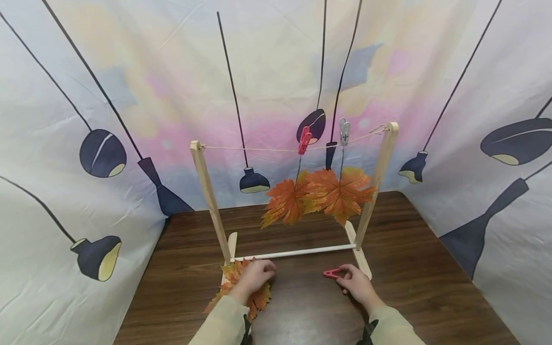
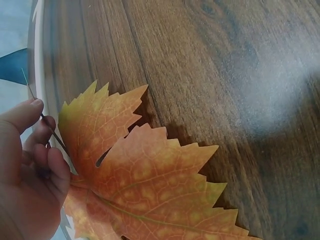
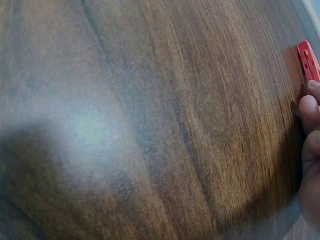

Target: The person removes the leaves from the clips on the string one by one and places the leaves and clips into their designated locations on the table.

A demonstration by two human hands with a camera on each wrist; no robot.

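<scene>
My left hand (image 1: 257, 275) pinches the thin stem of an orange artificial maple leaf (image 2: 145, 185) between thumb and forefinger, low over the table at the rack's left foot. In the head view that hand and wrist partly cover the leaf. To the right, my right hand (image 1: 357, 283) holds a red clothespin (image 1: 332, 273) by one end, just above the table, its other end pointing left. The right wrist view catches only the fingertips (image 3: 310, 107) and part of the clothespin at its right edge.
A wooden rack (image 1: 210, 201) stands on the brown table (image 1: 409, 239), a string (image 1: 254, 149) tied between its posts. Two orange leaves (image 1: 338, 194) hang from the string's right half, by a red clothespin (image 1: 304, 140) and a grey clothespin (image 1: 344, 132). A patterned cloth backdrop surrounds the table.
</scene>
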